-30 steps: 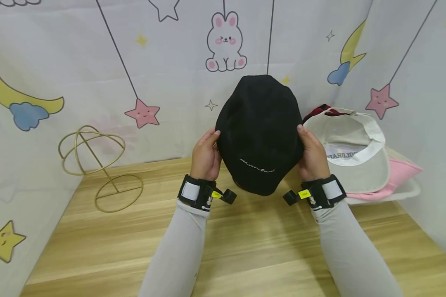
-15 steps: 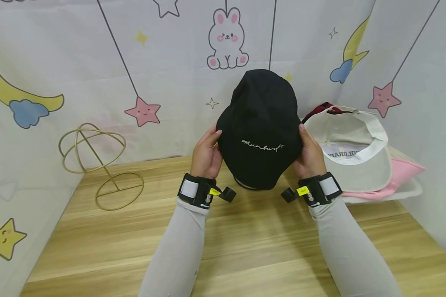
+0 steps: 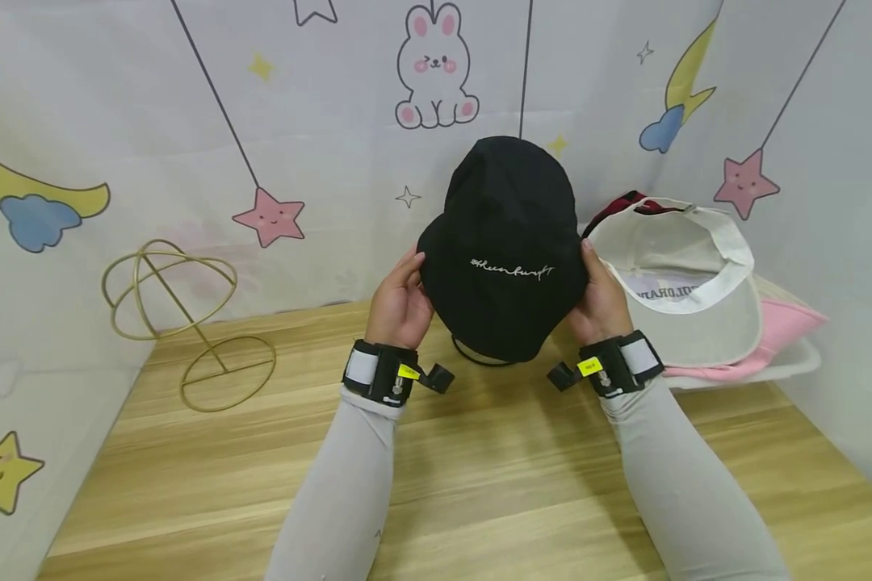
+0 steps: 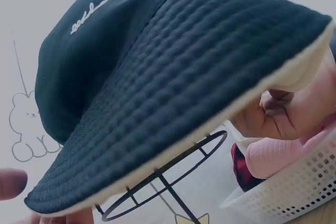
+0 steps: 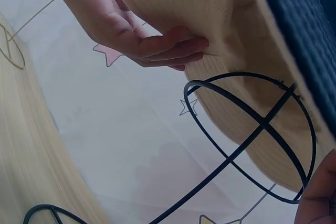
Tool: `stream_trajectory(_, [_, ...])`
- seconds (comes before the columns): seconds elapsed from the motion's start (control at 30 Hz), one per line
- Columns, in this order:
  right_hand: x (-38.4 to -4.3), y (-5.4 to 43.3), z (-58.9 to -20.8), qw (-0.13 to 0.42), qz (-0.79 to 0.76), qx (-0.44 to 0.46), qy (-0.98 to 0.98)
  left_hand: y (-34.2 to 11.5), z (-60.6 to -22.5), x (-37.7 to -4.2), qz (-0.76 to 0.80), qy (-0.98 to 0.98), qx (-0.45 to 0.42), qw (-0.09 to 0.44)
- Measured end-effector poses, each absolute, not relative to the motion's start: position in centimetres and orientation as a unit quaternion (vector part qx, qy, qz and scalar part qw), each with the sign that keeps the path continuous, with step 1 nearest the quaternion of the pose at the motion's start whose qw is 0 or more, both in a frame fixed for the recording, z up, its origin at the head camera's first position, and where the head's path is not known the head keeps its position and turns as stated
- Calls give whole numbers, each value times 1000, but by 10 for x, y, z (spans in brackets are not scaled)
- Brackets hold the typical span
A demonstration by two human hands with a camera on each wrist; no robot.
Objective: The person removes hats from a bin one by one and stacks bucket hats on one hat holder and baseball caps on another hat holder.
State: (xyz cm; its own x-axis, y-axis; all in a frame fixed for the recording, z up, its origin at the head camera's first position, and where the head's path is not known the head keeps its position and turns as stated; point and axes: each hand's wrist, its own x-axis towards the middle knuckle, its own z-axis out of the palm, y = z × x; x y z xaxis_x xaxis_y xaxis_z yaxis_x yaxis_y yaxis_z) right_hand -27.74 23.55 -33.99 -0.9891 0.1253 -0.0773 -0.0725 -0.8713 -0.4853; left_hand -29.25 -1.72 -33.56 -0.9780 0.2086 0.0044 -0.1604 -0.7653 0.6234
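Note:
A black bucket hat (image 3: 505,242) with white script lettering and a beige lining hangs over a black wire hat stand (image 5: 264,121). My left hand (image 3: 400,303) pinches the brim at its left side, thumb on the outside and fingers beneath, as the right wrist view shows. Opposite it, my right hand (image 3: 601,298) holds the right side of the brim, with its fingers partly under the lining in the left wrist view. The stand's round top sits below the hat's opening there; in the head view the hat hides most of the stand, leaving part of its base ring visible.
At the left stands a bare gold wire hat stand (image 3: 211,347). To the right, a white perforated basket (image 3: 799,371) holds a cream cap (image 3: 712,347), a pink hat (image 3: 788,323) and something dark red. A printed curtain (image 3: 349,161) closes off the back.
The hat has tilted in both hands, so its lettering sits higher and faces the head camera more. More of the black stand's base ring shows beneath the brim.

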Motion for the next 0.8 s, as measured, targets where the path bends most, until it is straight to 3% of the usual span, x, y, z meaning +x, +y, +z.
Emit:
stream_trajectory(0.53, [-279,238,-344,25,974,-3,-225,-16,-338,-294,964,237,38,112])
stream_trajectory(0.8, [-281,242,-350,30,980,-19,-197,-11,-341,-293,971,212,30,110])
